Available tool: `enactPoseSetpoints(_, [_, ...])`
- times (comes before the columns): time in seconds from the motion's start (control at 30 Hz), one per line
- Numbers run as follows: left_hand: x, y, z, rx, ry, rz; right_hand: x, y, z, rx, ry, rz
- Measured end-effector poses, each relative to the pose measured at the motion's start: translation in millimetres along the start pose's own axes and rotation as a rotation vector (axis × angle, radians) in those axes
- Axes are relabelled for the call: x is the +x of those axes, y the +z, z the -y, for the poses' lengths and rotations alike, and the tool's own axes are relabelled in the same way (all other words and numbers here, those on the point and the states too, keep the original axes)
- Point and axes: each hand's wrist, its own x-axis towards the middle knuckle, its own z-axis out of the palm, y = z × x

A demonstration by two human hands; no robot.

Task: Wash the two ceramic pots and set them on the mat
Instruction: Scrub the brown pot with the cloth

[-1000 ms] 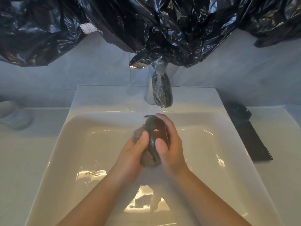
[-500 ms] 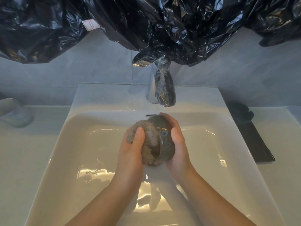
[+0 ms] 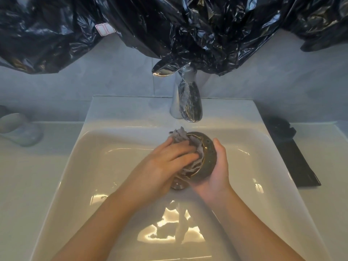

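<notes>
A small dark ceramic pot (image 3: 208,157) is held over the middle of the white sink (image 3: 113,157), its opening turned toward the left. My right hand (image 3: 216,172) cups it from the right and below, fingers curled round its body. My left hand (image 3: 169,159) holds a grey cloth (image 3: 180,137) and pushes it into the pot's mouth; part of the cloth sticks out above the rim. A second dark pot (image 3: 280,127) sits on the black mat (image 3: 297,162) on the counter to the right.
The chrome faucet (image 3: 188,102) stands just behind the pot, under hanging black plastic sheeting (image 3: 169,25). A pale soap dish (image 3: 18,129) rests on the left counter. The drain (image 3: 178,185) shows beneath my hands. Water glints on the basin's front slope.
The pot has been turned in my right hand so its opening faces left. My left hand has moved the cloth from the pot's outside into its mouth.
</notes>
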Motion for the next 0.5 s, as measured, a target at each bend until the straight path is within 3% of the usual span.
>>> enactPoseSetpoints(0.1, [4,-10,8,0.128,0.103,0.084,1,-3,-2,-0.046,0.062,0.001])
enactPoseSetpoints(0.2, [8,-16,10,0.265,0.092,0.114,0,0,-4,-0.094,0.056,0.001])
enactPoseSetpoints(0.33, [4,-6,7,0.313,-0.042,0.089,2,-1,-6,-0.183,-0.042,-0.044])
enactPoseSetpoints(0.5, [3,6,-12,0.127,-0.302,0.118,4,-2,-11,-0.385,-0.31,-0.078])
